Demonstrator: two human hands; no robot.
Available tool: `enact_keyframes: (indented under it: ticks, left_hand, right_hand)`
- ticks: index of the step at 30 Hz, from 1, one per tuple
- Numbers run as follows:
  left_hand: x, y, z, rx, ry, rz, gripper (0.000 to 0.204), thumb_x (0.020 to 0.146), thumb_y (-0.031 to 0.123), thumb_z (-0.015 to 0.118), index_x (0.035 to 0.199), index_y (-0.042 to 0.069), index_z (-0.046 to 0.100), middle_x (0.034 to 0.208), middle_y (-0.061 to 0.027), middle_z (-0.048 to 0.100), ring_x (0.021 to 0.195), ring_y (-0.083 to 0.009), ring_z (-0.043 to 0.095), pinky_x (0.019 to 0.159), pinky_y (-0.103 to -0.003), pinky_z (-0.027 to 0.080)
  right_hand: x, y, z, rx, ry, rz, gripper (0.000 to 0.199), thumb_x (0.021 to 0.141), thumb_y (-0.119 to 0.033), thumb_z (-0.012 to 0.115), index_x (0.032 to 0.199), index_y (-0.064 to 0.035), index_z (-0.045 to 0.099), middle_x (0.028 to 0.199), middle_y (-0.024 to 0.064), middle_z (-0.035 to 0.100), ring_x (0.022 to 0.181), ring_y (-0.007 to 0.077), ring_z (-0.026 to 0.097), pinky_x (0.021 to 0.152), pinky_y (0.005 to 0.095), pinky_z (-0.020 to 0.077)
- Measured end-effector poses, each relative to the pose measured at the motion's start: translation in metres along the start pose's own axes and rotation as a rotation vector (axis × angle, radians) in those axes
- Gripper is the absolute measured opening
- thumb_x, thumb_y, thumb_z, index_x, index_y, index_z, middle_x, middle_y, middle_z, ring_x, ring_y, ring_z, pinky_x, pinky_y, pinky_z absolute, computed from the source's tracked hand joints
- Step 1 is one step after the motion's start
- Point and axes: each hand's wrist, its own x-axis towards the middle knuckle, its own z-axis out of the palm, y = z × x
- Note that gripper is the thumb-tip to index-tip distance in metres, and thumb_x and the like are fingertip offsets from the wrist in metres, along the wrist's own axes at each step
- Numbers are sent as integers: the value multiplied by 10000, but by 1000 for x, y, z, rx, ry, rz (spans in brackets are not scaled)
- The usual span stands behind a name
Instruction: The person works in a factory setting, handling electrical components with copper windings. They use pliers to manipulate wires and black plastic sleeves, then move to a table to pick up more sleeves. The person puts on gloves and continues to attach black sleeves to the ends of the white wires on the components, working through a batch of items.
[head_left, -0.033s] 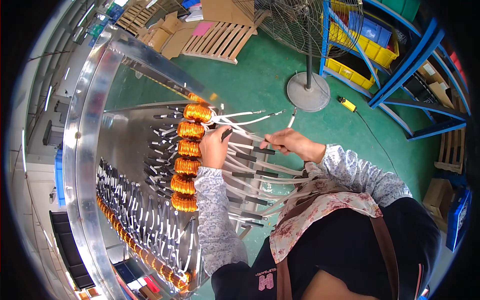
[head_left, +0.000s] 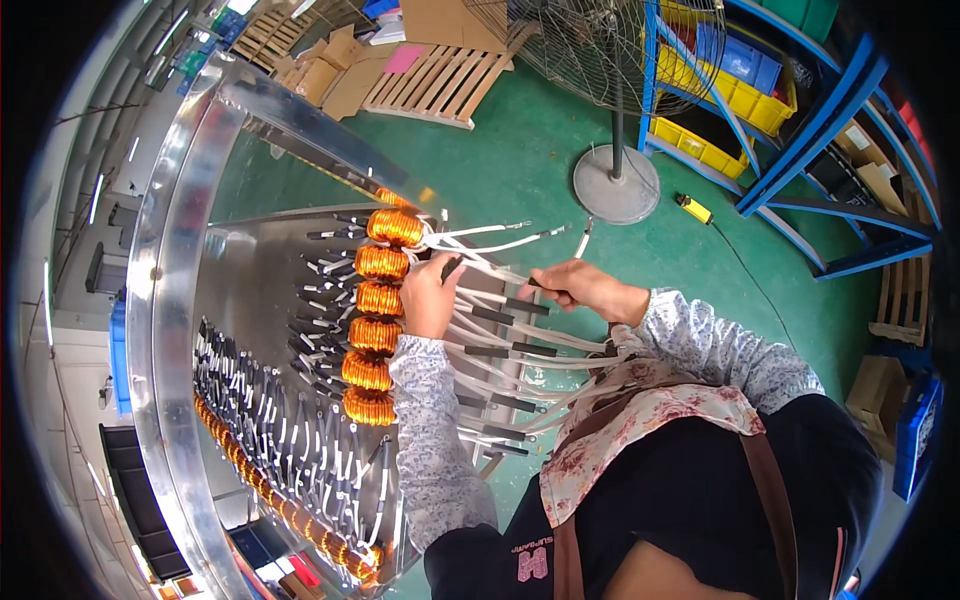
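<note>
Wearing a floral apron [head_left: 640, 430] over a dark top, nearest the camera, with both patterned sleeves reaching up and away from the body. Fanning out just beyond the apron, a sheaf of white sleeved wire leads [head_left: 500, 345], each tipped with a black tube, running long-axis from the lower right toward the upper left.

Closing the left hand [head_left: 430, 295] around the near ends of those leads, right against the column of copper coils [head_left: 375, 320]; fingers curled, though whether pinching a single lead or just pressing the bunch, cannot tell. Pinching with the right hand [head_left: 580, 288] a black-tipped lead between thumb and fingers, held shut on it, a little way out along the sheaf to the right of the coils.

Standing as a stack of orange-wound rings, the coils running top to bottom along the shiny metal work surface [head_left: 260, 290], immediately left of the left hand and so nearer to it than to the right. Pointing back toward the coils, the lead in the right hand, so any pull or feed lying along that left-right line.

Lying further left on the same surface, a second row of coils [head_left: 270, 500] with black-tipped leads. Standing beyond on the green floor [head_left: 520, 170], a pedestal fan [head_left: 615, 185], wooden pallets [head_left: 425, 85] and blue shelving with yellow bins [head_left: 720, 100].
</note>
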Motion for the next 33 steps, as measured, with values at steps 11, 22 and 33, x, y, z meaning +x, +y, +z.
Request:
enact_keyframes:
  ticks: [11,22,33]
  left_hand:
    - [-1,-4,1,-270,23,-40,166,720,88,659,872,23,645,810,-135,644,713,-267,622,659,-320,476]
    - [-7,-17,9,-253,167,93,186,691,177,674,845,72,669,719,-125,622,661,-309,586,606,-391,452]
    - [-4,-10,7,-205,136,82,154,690,141,668,826,68,660,732,-123,621,681,-303,587,605,-385,450]
  right_hand:
    - [9,-9,7,-47,32,-108,312,900,-256,471,900,6,640,563,-53,392,544,76,346,503,232,305]
    - [-3,-34,31,38,32,5,292,910,-221,428,895,15,599,612,-80,326,543,42,267,492,206,259]
    - [23,-16,19,-34,192,110,285,882,-199,468,647,-46,517,693,10,535,522,85,364,506,254,360]
